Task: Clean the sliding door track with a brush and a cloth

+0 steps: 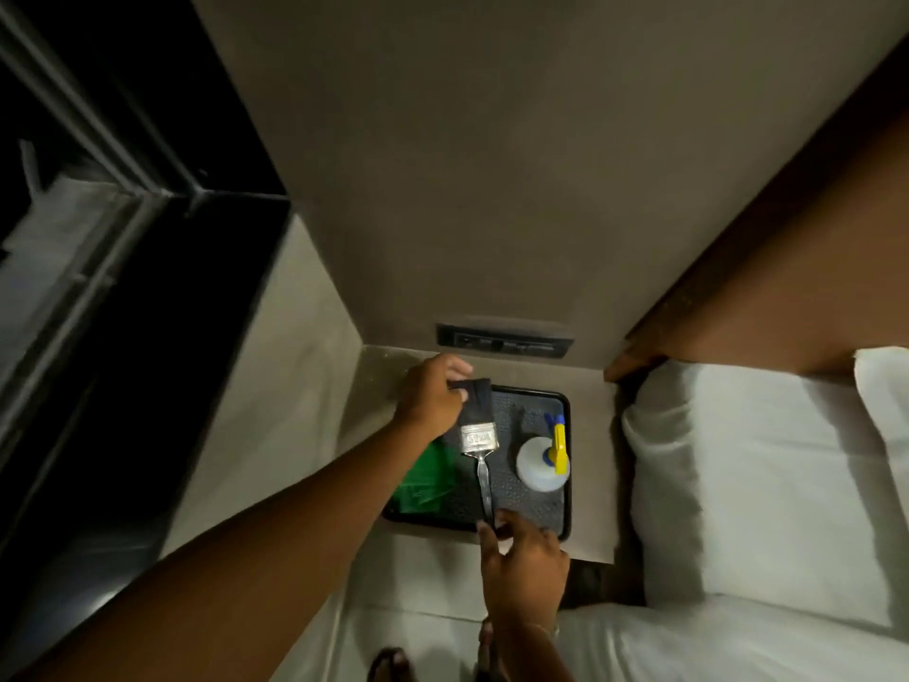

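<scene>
A paint brush (478,439) with black bristles, a metal ferrule and a silver handle is held over a black tray (565,509). My left hand (433,401) pinches the bristle end. My right hand (521,558) grips the tip of the handle at the tray's near edge. A green cloth (425,477) lies folded in the tray's left part, partly under my left forearm. The dark sliding door track (123,224) runs along the left side of the view.
A white spray bottle (541,462) with a yellow and blue trigger lies in the tray's right part. The tray rests on a beige ledge (305,435). A wall socket panel (504,341) sits behind it. White pillows (762,484) and bedding are on the right.
</scene>
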